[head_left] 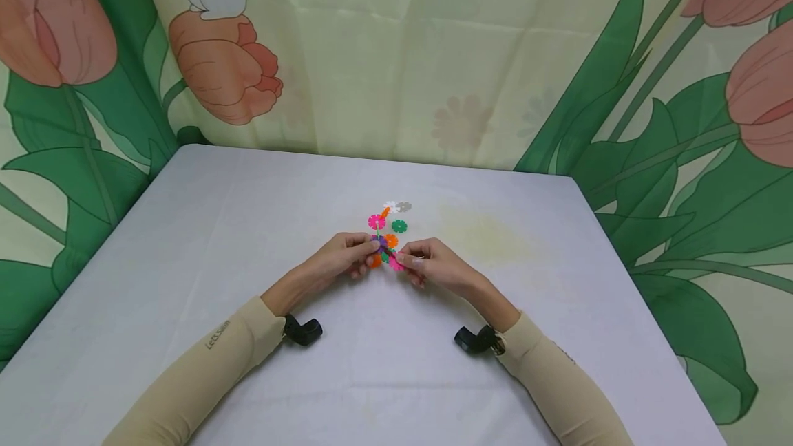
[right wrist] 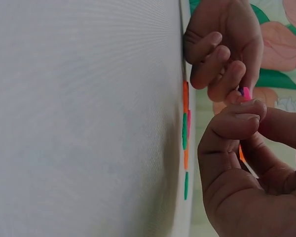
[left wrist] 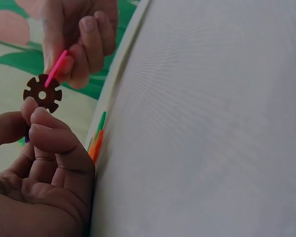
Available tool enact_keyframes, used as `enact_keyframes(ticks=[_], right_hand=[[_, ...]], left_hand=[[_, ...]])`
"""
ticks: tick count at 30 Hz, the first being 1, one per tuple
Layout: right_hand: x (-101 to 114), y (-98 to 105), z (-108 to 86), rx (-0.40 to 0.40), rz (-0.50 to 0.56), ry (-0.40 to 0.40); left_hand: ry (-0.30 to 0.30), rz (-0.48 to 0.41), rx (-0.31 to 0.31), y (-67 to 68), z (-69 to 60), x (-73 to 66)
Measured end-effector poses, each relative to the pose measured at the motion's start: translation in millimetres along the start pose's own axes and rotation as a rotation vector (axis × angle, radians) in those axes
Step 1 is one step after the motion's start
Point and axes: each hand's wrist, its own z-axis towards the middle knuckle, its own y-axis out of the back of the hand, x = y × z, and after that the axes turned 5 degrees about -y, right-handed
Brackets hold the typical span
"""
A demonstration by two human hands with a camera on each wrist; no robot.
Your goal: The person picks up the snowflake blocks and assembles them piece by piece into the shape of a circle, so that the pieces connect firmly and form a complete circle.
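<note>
My left hand [head_left: 339, 258] pinches a toothed disc piece between thumb and fingers. In the left wrist view, the dark brown disc [left wrist: 53, 94] stands upright at the fingertips of the left hand [left wrist: 52, 168], with a bit of purple [left wrist: 27, 139] below. A pink disc [left wrist: 55, 69], seen edge-on, meets the brown disc's upper rim; how deeply it is slotted I cannot tell. Thumb and fingers of the right hand [head_left: 441, 266] pinch this pink disc. In the right wrist view, the right hand [right wrist: 251, 163] hides most of what it holds.
Around the hands on the white-covered table [head_left: 396, 363] lie a green disc [head_left: 399, 226], an orange disc [head_left: 391, 240], another orange disc [head_left: 375, 262], a pink disc [head_left: 376, 221], a white disc [head_left: 389, 207] and a grey one [head_left: 405, 206]. A flower-patterned curtain [head_left: 396, 54] hangs behind.
</note>
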Motion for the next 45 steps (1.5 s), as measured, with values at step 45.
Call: enact_keyframes(ticks=[45], right_hand=[[7.3,-20.0,22.6,-0.42,-0.545,0.036]], left_hand=[[-0.037,0.2,0.055,17.6,0.8,-4.0]])
